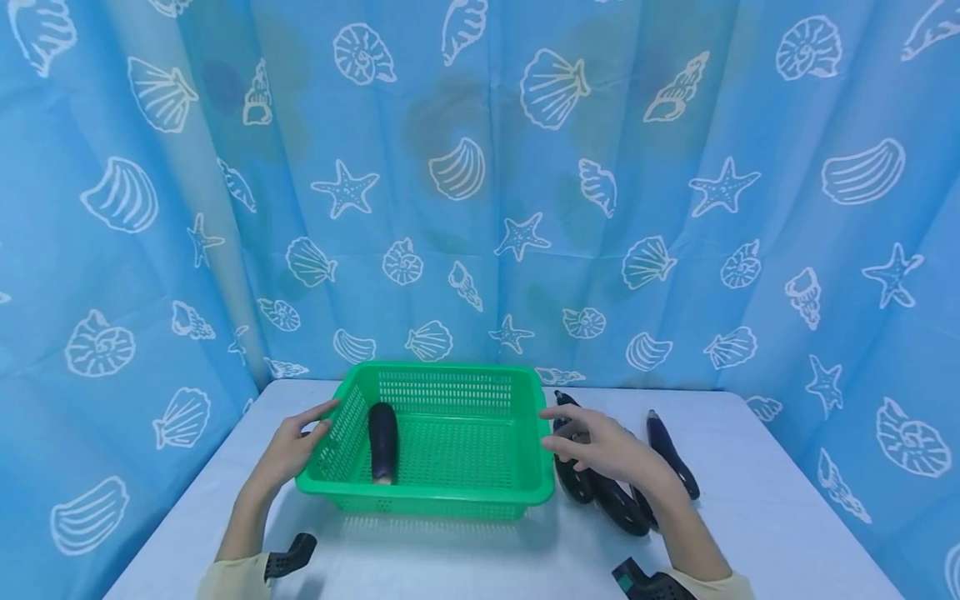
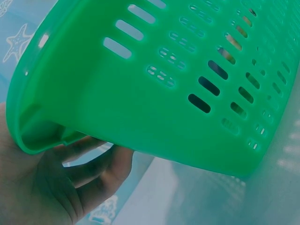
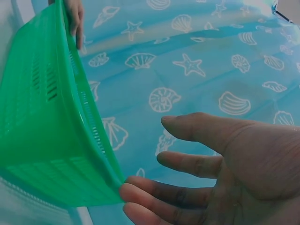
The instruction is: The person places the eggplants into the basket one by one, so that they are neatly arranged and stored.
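A green plastic basket [image 1: 442, 492] with slotted walls stands at the middle of the table. Inside it, toward the left wall, lies one dark purple eggplant [image 1: 383, 442]. My left hand [image 1: 291, 446] is at the basket's left side, its extended fingertips right at the rim; in the left wrist view the fingers [image 2: 105, 180] reach below the rim, along the outside, and the thumb is hidden. On the opposite side my right hand [image 1: 596, 442] has its fingers spread, the tips beside the right rim. Nothing lies in that palm [image 3: 258, 164].
Several dark eggplants [image 1: 618, 504] lie close together right of the basket, partly under my right hand and forearm. A separate eggplant [image 1: 671, 454] lies farther right. A blue shell-print curtain [image 1: 480, 208] hangs behind and beside the white-covered table [image 1: 750, 517].
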{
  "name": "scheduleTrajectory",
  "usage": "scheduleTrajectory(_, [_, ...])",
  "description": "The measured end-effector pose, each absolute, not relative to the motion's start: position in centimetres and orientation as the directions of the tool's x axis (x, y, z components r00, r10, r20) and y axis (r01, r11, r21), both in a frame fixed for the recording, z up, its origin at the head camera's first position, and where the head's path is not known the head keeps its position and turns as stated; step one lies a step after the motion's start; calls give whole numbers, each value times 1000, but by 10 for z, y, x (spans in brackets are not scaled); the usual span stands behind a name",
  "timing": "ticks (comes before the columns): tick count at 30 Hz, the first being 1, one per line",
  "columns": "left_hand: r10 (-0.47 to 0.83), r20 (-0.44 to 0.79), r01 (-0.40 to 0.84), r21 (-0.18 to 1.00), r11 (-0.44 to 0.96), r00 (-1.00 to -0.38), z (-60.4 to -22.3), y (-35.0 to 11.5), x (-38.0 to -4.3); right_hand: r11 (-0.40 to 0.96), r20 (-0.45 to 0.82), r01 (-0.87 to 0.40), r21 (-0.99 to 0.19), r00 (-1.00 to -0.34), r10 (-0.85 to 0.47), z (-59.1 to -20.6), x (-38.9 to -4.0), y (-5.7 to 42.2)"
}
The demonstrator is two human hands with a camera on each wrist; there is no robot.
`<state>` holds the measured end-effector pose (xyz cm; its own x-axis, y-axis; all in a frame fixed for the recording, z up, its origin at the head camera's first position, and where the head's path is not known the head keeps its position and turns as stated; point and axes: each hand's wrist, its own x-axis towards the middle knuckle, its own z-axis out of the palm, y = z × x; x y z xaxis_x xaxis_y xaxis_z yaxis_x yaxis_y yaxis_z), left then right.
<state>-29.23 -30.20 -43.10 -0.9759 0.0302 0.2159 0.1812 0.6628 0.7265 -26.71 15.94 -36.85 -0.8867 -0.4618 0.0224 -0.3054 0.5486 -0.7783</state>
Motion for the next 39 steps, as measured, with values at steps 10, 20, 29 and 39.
scheduleTrajectory(10, [17, 192, 156, 745, 649, -981, -430, -302, -295, 571, 19, -288, -768, -903, -429, -372, -269, 172])
scheduleTrajectory(20, [17, 192, 157, 748, 645, -981, -428, -301, -299, 590, -5, -246, -769, -920, -391, -378, -275, 186])
scheduleTrajectory(29, [21, 195, 163, 748, 644, -980, -425, -299, -300, 584, -1, -247, -773, -921, -391, -376, -275, 196])
scheduleTrajectory(39, [12, 160, 129, 743, 656, -987, -429, -300, -293, 596, -49, -200, -778, -926, -374, -380, -272, 202])
